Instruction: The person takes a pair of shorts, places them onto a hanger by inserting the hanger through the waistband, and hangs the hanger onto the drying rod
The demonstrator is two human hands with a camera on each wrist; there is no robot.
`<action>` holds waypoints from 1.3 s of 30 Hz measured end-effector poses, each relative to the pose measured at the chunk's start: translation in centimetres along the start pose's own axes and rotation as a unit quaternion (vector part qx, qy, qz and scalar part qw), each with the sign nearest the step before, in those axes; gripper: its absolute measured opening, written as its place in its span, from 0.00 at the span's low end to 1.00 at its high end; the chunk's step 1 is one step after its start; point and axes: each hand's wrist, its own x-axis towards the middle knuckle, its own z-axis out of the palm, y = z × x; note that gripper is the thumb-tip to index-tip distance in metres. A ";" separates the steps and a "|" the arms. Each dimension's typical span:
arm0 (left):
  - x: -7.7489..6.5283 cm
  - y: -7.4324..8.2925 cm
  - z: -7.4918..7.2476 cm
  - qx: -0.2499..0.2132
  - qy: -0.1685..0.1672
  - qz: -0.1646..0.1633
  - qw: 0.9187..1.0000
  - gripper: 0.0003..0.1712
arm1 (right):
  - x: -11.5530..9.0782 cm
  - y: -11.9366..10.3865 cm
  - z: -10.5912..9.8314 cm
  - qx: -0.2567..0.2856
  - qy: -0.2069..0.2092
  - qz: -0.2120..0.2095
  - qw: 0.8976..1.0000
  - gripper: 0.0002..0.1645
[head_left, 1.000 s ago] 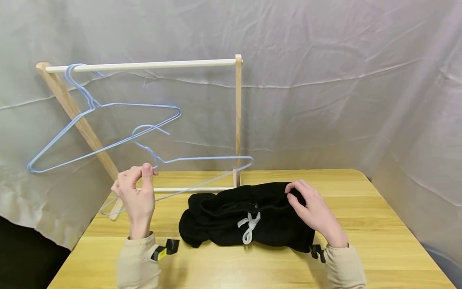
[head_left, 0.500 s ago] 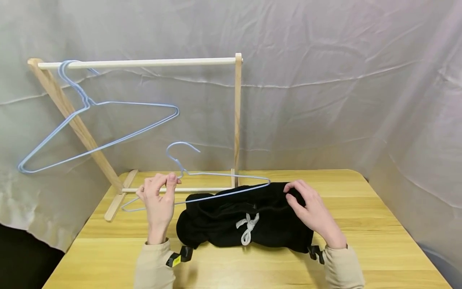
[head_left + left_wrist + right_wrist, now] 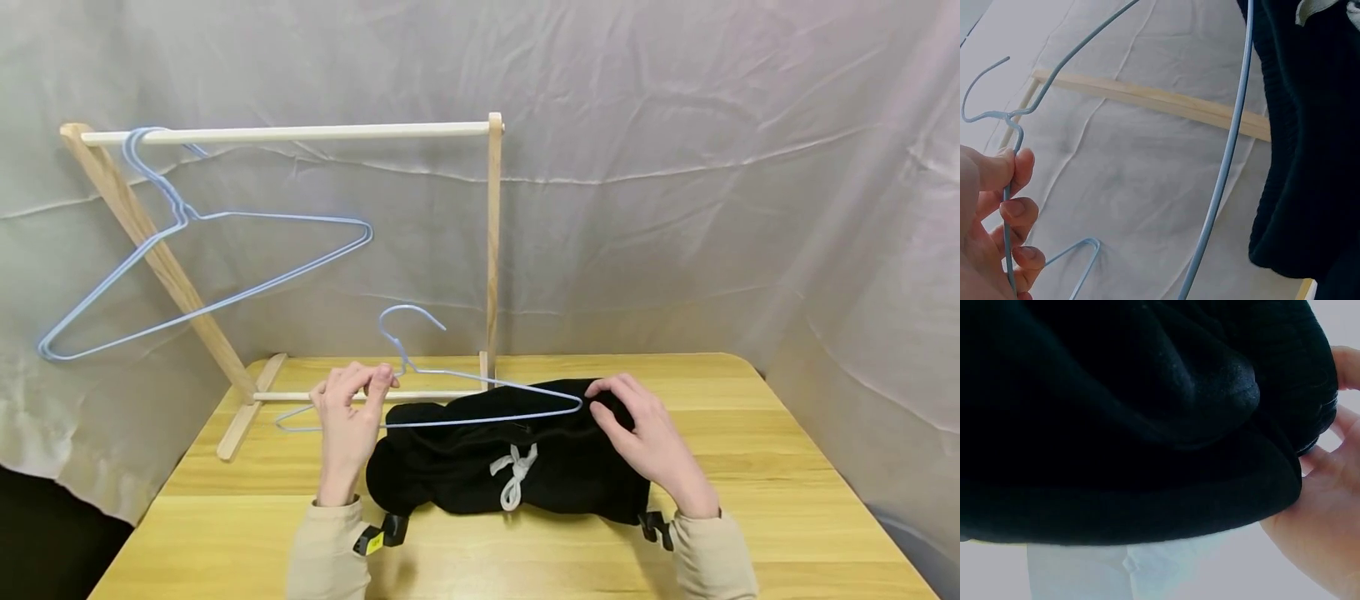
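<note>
My left hand [image 3: 350, 427] pinches a light-blue wire hanger [image 3: 480, 423] on its shoulder just left of the neck, with the hook pointing up. In the left wrist view, thumb and fingers curl round the wire [image 3: 1007, 244]. The hanger's right end reaches over the black drawstring pants [image 3: 585, 475], which lie bunched on the table with a white cord tied in a bow [image 3: 516, 475]. At the right end of the pants, my right hand [image 3: 652, 433] grips the fabric between thumb and fingers. The right wrist view shows fingers at the ribbed edge; the thumb is hidden there.
A wooden rack [image 3: 492, 250] with a white top bar [image 3: 322, 132] stands at the back left. On its left end hang further blue hangers [image 3: 247, 292]. The wooden table [image 3: 750, 467] is backed by a grey cloth [image 3: 675, 208].
My left hand has carried the hanger to the right and lowered it, so that its right end now overlaps the black pants. The right hand has stayed almost still on the pants.
</note>
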 end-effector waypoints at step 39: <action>-0.4 -0.2 1.5 -0.018 -0.062 0.061 0.996 0.06 | 0.1 0.2 -0.2 0.018 -0.034 -0.008 0.999 0.29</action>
